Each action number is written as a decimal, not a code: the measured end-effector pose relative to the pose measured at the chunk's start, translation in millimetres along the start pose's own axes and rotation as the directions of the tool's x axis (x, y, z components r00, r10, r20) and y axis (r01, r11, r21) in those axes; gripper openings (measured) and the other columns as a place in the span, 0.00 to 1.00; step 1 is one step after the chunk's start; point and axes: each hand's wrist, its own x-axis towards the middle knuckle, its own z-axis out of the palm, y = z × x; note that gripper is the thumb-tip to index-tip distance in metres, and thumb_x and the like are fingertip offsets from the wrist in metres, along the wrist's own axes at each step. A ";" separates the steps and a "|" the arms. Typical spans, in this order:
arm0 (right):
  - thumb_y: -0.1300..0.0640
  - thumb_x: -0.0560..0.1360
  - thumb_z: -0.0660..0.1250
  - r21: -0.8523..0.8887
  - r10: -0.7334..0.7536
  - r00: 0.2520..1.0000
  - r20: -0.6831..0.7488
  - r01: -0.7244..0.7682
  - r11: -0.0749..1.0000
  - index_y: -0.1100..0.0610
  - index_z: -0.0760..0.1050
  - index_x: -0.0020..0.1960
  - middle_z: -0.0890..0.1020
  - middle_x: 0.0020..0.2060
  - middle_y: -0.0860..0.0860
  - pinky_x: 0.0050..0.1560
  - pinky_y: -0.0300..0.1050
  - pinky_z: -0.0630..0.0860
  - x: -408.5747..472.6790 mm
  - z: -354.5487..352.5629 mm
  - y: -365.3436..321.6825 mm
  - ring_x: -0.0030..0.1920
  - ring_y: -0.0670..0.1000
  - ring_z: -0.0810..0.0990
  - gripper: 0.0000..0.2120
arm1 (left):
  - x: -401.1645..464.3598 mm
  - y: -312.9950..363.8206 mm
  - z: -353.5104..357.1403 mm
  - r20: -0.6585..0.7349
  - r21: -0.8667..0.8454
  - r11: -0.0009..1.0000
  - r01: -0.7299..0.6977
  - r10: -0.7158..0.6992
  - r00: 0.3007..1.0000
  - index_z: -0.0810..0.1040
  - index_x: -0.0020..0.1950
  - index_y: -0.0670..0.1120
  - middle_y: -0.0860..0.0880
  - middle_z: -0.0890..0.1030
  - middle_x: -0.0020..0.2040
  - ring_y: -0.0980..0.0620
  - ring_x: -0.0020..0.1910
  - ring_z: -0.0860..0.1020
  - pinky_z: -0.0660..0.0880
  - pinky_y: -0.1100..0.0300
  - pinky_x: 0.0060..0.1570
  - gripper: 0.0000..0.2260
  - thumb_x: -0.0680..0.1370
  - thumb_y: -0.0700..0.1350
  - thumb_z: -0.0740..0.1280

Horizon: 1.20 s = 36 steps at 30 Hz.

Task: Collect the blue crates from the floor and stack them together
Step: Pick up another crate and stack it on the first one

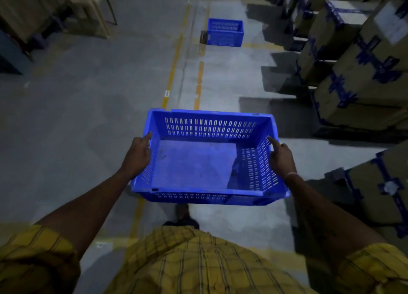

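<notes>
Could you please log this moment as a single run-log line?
near crate: carried, empty | left hand: grips left wall | right hand: grips right wall | far crate: on floor ahead

No legible text or labels

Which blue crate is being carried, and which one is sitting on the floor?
The near blue crate is carried, the left hand and right hand gripping its sides. The far blue crate sits alone on the floor ahead.

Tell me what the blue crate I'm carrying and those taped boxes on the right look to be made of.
The carried crate: likely moulded plastic, judging by its uniform blue colour, slotted walls and slight sheen. The boxes: probably matte brown cardboard, bound with blue tape.
</notes>
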 end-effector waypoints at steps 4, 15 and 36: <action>0.62 0.76 0.65 0.018 0.000 1.000 -0.028 0.001 1.000 0.53 0.67 0.75 0.75 0.56 0.64 0.55 0.50 0.75 83.9 4.6 -12.0 0.52 0.66 0.79 0.28 | 92.4 -5.3 15.3 0.005 -0.027 1.000 -0.007 0.007 1.000 0.64 0.78 0.44 0.37 0.73 0.57 0.38 0.54 0.77 0.73 0.52 0.56 0.26 0.80 0.36 0.61; 0.64 0.77 0.63 0.070 0.073 0.994 -0.077 -0.068 0.995 0.53 0.66 0.76 0.72 0.63 0.64 0.57 0.50 0.73 302.7 -2.4 -70.1 0.56 0.65 0.78 0.28 | 360.5 -7.3 22.0 0.067 -0.034 0.997 -0.070 0.073 0.995 0.64 0.78 0.46 0.38 0.73 0.57 0.40 0.54 0.76 0.69 0.58 0.54 0.26 0.80 0.35 0.60; 0.68 0.75 0.61 0.099 0.106 0.992 -0.062 -0.100 0.990 0.57 0.72 0.71 0.73 0.56 0.65 0.49 0.43 0.69 786.7 -66.9 -61.2 0.49 0.65 0.78 0.25 | 822.3 90.6 113.5 -0.009 -0.013 0.996 -0.085 0.084 0.996 0.69 0.75 0.50 0.47 0.70 0.49 0.44 0.48 0.75 0.69 0.56 0.50 0.23 0.80 0.38 0.62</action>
